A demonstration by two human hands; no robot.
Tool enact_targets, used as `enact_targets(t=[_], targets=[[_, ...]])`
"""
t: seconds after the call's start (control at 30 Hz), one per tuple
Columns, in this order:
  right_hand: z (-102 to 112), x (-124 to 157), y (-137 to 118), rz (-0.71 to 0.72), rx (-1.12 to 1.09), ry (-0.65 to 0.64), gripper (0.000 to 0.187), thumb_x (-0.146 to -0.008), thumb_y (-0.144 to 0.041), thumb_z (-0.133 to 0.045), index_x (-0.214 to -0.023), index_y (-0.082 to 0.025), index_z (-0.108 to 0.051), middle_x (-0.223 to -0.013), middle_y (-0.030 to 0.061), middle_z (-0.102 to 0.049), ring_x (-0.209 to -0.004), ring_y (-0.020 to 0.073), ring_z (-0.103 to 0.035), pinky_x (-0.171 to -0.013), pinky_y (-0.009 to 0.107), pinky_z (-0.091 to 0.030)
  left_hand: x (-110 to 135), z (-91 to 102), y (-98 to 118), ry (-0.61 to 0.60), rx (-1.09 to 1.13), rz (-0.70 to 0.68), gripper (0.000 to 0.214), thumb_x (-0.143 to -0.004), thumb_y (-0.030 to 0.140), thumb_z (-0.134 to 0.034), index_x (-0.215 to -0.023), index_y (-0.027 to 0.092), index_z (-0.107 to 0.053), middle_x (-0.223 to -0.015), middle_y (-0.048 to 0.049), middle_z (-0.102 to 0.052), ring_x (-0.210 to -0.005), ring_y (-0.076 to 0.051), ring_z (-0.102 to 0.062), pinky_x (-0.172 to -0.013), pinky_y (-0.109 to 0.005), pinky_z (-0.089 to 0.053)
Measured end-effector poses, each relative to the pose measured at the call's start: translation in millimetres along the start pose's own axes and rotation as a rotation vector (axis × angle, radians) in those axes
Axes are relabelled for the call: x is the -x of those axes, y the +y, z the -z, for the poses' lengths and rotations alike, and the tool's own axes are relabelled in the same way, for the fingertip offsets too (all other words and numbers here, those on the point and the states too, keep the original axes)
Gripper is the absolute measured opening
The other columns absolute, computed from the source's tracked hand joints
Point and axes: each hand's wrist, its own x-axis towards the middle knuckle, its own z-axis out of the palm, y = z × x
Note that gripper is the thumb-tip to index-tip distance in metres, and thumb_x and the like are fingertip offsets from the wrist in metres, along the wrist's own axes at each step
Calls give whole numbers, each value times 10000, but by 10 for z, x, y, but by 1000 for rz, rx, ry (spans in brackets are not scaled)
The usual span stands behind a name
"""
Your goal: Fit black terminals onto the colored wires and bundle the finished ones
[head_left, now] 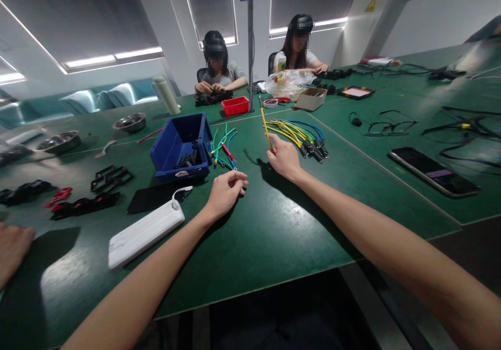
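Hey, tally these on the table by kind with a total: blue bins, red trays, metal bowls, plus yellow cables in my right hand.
Blue bin: 1
Red tray: 1
Metal bowls: 2
Yellow cable in your right hand: 1
Total: 5

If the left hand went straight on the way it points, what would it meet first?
Probably the right hand or the wrist behind it: the left hand points across the green table toward them. Depth is unclear, though; the hands may be at different heights and miss.

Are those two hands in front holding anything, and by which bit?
The right hand holds a yellow wire near its lower end; nothing shows held in the left hand.
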Motion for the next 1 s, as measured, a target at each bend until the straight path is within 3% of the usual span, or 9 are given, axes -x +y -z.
enact_targets(t=[0.4, 1.0], targets=[[6, -31, 54, 24, 168, -13, 503, -847, -206, -455, -1344, -283, -467, -992, 74, -698, -844, 264, -643, -689, 317, -417, 4, 5, -15, -9, 6, -10, 192, -806, 228, -538, -930, 133, -650, -833, -71, -703, -578, -106, -623, -559, -221, -494], [71, -64, 80, 28, 232, -106, 500, -888, -209, -444, -1385, -260, -433, -1100, 119, -663, -944, 278, -631, -761, 336, -434, 5, 2, 9, -3, 10, -13, 190, -793, 221, -545, -913, 128, -658, -822, -71, -706, -566, -103, -621, -571, -230, -506]])
